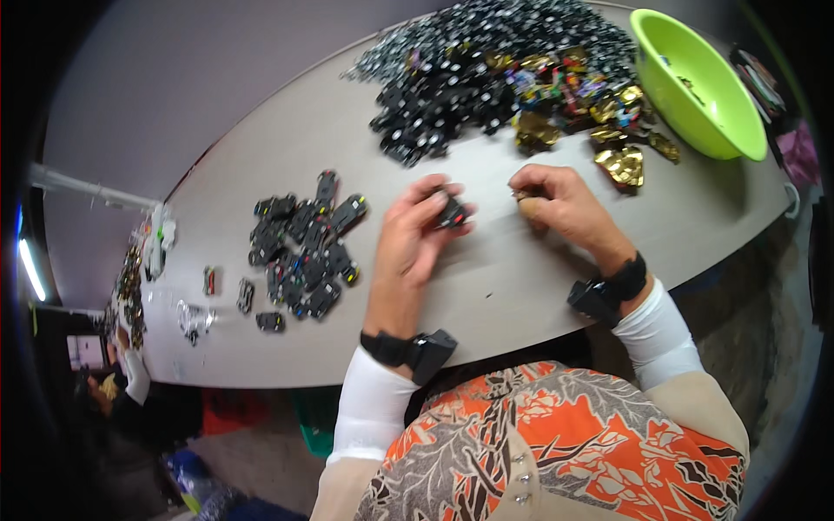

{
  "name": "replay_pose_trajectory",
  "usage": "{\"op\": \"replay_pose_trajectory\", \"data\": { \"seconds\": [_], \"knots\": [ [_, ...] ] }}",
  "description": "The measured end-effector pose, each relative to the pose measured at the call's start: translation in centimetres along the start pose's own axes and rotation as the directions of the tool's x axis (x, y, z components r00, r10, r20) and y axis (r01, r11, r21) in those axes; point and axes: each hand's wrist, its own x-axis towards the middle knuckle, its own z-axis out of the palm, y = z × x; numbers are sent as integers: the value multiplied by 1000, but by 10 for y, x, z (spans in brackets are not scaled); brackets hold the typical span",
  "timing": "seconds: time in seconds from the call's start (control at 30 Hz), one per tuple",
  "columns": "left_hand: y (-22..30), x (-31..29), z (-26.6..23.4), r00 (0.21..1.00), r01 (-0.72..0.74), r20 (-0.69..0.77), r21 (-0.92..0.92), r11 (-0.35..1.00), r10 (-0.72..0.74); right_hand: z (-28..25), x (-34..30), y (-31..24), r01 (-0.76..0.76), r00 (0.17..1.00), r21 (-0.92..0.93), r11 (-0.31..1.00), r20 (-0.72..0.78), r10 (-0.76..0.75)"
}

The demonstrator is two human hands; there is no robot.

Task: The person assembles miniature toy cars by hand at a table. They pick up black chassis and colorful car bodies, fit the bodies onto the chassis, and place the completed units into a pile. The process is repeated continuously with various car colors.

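My left hand [415,227] is closed around a small black toy-car chassis [453,214] with a red spot on its end. To its right, my right hand [560,201] pinches a tiny dark piece between thumb and fingertips; its kind is too small to make out. Both hands are above the table [486,260], apart from each other. Left of my left hand lies a heap of similar black chassis [306,247], some with yellow or red ends. Beyond my hands is a pile of black parts with white round spots [434,108].
Shiny gold shell pieces [620,167] lie beyond my right hand, and many small silvery-grey parts [521,30] cover the far edge. A lime-green bowl [647,52] stands at the far right. Three separate small cars lie left, near a clear plastic piece [195,319]. Another person [130,378] sits far left.
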Motion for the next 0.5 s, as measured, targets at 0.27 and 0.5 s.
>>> {"op": "replay_pose_trajectory", "data": {
  "seconds": [0.27,0.5],
  "knots": [
    [75,-20,-99,583,-172,-108,953,252,806,-47,32,12,226,717,-669,708,-377,-586],
    [69,-7,-49,546,-167,92,986,0,832,-40,49,21,189,736,-844,501,-216,-642]
  ]
}}
